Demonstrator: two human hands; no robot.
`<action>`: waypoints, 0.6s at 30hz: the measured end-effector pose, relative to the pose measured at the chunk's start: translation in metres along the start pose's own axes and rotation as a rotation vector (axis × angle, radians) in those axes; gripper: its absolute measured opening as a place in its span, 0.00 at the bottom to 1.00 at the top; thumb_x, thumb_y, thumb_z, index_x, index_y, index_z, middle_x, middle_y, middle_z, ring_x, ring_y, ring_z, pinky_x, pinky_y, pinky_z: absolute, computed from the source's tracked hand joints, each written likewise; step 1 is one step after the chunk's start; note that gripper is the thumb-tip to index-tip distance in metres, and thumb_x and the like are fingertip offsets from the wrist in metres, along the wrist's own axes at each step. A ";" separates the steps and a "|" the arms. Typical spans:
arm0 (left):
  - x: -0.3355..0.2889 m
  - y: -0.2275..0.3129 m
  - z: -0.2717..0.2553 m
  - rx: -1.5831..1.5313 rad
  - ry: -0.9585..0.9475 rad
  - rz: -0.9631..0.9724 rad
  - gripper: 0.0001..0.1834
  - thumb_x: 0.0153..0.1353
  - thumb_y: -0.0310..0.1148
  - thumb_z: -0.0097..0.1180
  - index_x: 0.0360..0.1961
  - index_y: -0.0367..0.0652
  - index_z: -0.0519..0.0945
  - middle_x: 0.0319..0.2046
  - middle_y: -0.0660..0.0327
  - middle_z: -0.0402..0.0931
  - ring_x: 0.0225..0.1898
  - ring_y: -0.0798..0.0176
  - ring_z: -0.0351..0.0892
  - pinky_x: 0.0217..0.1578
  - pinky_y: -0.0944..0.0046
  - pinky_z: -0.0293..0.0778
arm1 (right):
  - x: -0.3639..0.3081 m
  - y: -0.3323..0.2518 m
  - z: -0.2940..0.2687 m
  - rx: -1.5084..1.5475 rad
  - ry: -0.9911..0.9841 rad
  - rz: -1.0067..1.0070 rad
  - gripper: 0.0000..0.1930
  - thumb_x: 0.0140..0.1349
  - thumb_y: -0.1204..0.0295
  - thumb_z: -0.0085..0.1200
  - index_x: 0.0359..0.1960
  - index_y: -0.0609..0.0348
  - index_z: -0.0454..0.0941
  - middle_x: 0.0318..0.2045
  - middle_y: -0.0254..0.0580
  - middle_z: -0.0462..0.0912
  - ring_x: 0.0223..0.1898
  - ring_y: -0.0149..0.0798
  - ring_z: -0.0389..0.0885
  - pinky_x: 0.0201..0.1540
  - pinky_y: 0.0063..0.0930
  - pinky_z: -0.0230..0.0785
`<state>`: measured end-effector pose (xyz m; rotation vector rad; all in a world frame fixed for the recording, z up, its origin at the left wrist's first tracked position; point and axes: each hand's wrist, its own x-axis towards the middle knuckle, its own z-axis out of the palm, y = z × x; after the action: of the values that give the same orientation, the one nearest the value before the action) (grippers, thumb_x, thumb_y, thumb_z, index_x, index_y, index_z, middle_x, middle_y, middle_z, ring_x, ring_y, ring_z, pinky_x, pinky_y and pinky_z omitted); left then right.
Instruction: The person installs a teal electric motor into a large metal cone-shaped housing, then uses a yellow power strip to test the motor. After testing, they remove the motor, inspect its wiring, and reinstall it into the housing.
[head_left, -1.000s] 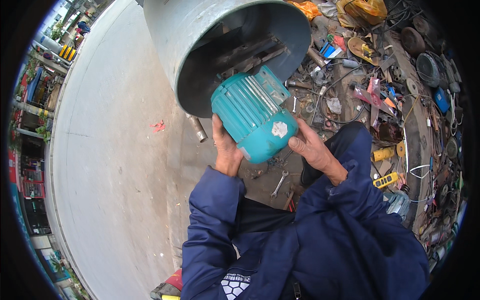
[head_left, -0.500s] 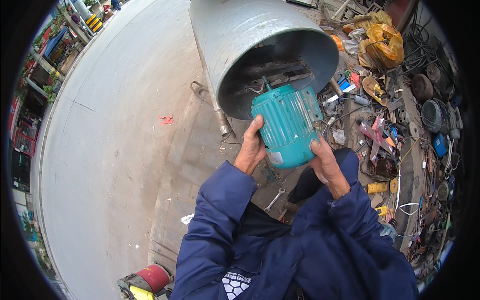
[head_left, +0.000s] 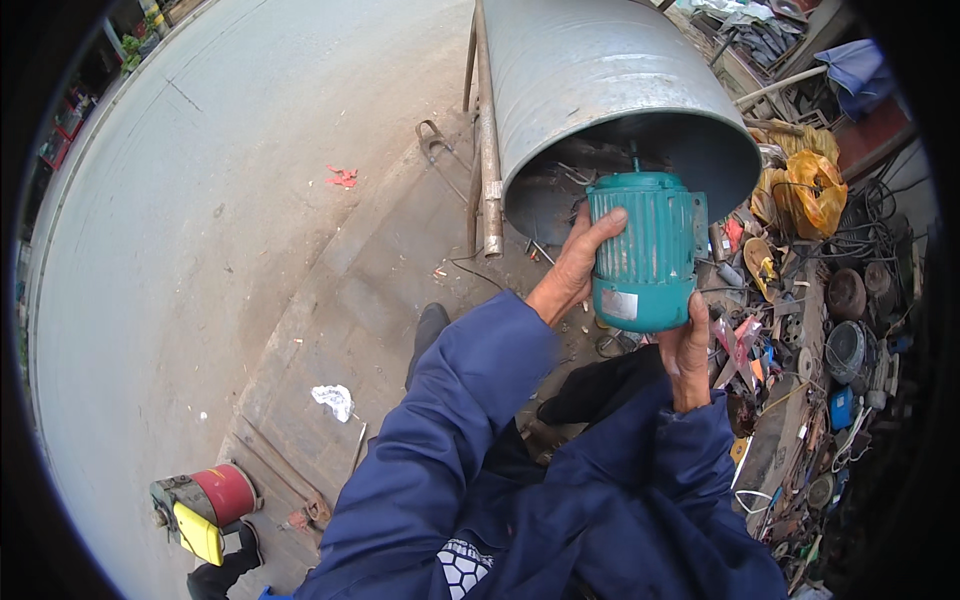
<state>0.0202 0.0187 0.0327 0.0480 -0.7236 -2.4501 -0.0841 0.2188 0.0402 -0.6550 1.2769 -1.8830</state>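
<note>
Both hands are on one thing, a teal electric motor (head_left: 643, 250), held up in the air in front of the person and carried by nothing else. Left hand (head_left: 578, 262) is wrapped around the motor's ribbed left flank, fingers curled over the cooling fins near the top, thumb side hidden behind the body. Right hand (head_left: 687, 350) cups the lower right corner of the casing from beneath, fingers closed on the rim, taking what looks like most of the weight. Dark blue sleeves (head_left: 470, 420) run back from both wrists to the lower edge of the view.

Such a motor is likely heavy for its size, rigid cast metal with a painted skin, so it should not flex or crush, yet it could slip if the palms are oily. Ribs give the fingers a good bite along the sides; the smooth end cap offers less, so a hand under the base plus one on the fins seems the sound grip. Its thin shaft (head_left: 633, 155) sticks up from the top end and is a poor place to hold.

Just beyond the motor gapes the open mouth of a big grey metal drum (head_left: 600, 90), the shaft end pointing into it. A clutter of scrap parts (head_left: 830, 330) lies to the right, and bare concrete ground (head_left: 200, 250) stretches left, with a red and yellow power tool (head_left: 205, 500) near its lower edge
</note>
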 end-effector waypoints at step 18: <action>0.081 -0.007 0.001 -0.008 0.100 0.298 0.57 0.55 0.42 0.74 0.73 0.28 0.48 0.59 0.45 0.71 0.61 0.52 0.75 0.62 0.56 0.74 | 0.116 -0.038 -0.028 -0.053 0.128 -0.053 0.30 0.76 0.46 0.49 0.66 0.58 0.73 0.63 0.42 0.80 0.64 0.41 0.78 0.71 0.45 0.66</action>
<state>-0.0509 -0.0198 0.0399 0.0550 -0.6285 -2.1506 -0.1844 0.1483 0.0652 -0.6100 1.4073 -1.9670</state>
